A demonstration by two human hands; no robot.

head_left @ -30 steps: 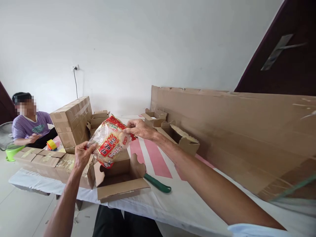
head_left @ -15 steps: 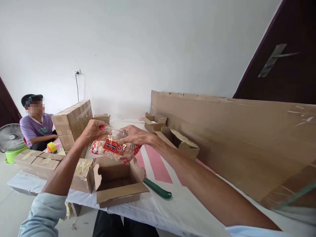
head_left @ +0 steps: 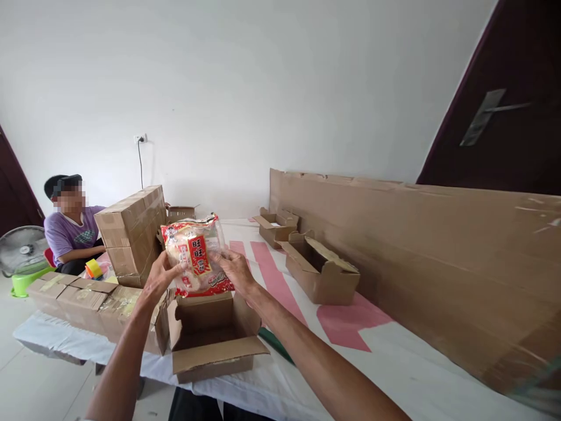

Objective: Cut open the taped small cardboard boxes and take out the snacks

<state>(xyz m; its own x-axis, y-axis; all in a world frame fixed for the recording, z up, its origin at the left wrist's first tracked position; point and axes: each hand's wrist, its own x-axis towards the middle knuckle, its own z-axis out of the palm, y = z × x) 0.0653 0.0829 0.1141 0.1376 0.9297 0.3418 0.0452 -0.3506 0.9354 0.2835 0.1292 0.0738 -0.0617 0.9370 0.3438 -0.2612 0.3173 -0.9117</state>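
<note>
The open box (head_left: 210, 336) has room inside, but the snack bag (head_left: 195, 254) hangs right over its top. From this box, tall stacked boxes (head_left: 131, 234) block 11 o'clock. Flat taped boxes (head_left: 83, 295) sit just beside it at 9. A second box (head_left: 322, 272) stands at 2. A big cardboard sheet (head_left: 416, 257) walls off 3. A hand can pass over the white counter (head_left: 394, 356) between them.

Behind the lower left edge of the snack bag (head_left: 195, 254), part of the left hand's (head_left: 160, 280) fingers is hidden. The bag's small print is too fine to read. At lower centre, the right forearm (head_left: 298, 356) covers most of a green object (head_left: 272, 342), so its kind cannot be told. At the left edge a fan (head_left: 20, 250) is cut off, and the seated person's (head_left: 72, 234) face is blurred. The cardboard sheet (head_left: 416, 245) runs out of the right edge.
</note>
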